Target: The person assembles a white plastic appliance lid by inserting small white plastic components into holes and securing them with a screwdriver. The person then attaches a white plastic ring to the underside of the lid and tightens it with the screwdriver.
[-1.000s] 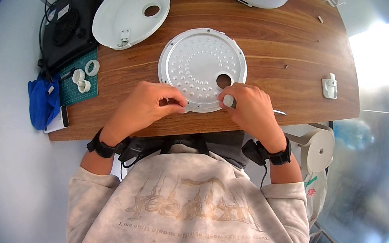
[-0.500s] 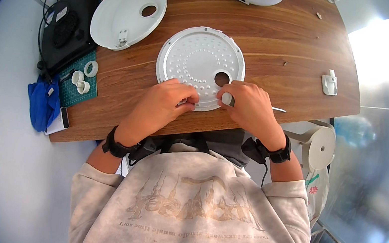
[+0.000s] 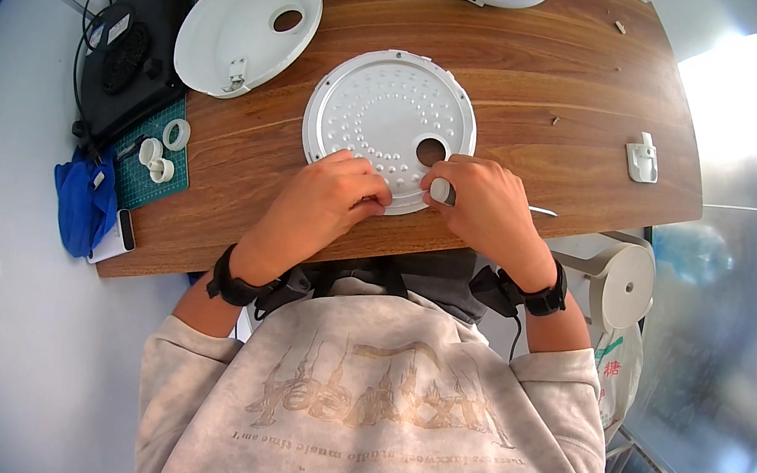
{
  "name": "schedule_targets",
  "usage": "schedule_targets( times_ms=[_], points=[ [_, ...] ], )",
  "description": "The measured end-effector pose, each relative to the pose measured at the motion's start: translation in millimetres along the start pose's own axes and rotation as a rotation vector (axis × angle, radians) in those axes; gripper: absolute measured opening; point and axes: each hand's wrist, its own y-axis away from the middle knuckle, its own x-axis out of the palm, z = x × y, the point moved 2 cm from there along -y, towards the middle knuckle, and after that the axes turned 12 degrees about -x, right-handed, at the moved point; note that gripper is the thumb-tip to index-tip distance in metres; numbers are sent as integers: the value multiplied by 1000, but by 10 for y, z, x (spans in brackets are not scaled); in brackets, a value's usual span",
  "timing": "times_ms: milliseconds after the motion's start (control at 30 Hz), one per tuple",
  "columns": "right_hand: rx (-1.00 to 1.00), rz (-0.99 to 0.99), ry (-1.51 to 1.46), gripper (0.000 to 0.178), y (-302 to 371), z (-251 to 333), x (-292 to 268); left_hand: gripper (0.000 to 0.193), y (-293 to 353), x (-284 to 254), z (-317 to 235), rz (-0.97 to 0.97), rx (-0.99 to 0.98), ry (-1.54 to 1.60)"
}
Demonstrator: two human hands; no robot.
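Head view, looking down on a wooden tabletop [image 3: 540,75]. A round dimpled metal plate [image 3: 386,120] with one round hole lies flat near the near edge, in front of the person. Left hand [image 3: 325,204] rests on the plate's near-left rim, fingers curled down onto the metal; grip appears closed loosely over the rim, though the fingertips are tucked under and it cannot be told whether anything is pinched. Right hand [image 3: 490,209] sits at the plate's near-right rim, just below the hole, thumb and fingers closed around a small pale round part [image 3: 441,190] that touches the plate edge. Both wrists carry black bands. A thin metal rod [image 3: 544,211] pokes out to the right of the right hand. Further left, a white plastic lid [image 3: 243,30] with an oval opening lies flat, well apart from the plate. Left edge of tabletop: green cutting mat [image 3: 148,173] with small white rings [image 3: 164,151], a black device [image 3: 126,62], blue cloth [image 3: 85,202]. A small white clip [image 3: 643,159] lies to the right.
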Motion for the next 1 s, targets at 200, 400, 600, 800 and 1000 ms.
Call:
schedule_targets(
  times_ms=[200,400,600,800,1000],
  points=[
    [-20,-18,6,14,11,-16,17,12,-1,0,-27,10,-15,-44],
    [-28,-32,16,16,21,-12,29,14,12,-34,-10,-2,-6,-15],
    [-50,-34,14,22,53,-20,52,12,194,-260,89,-28,-276,68],
    [-125,-61,48,30,141,22,45,25,76,-422,515,-214,-139,-128],
    [-163,-108,57,34,189,102,48,25,-176,-498,689,-184,-558,184]
  ],
)
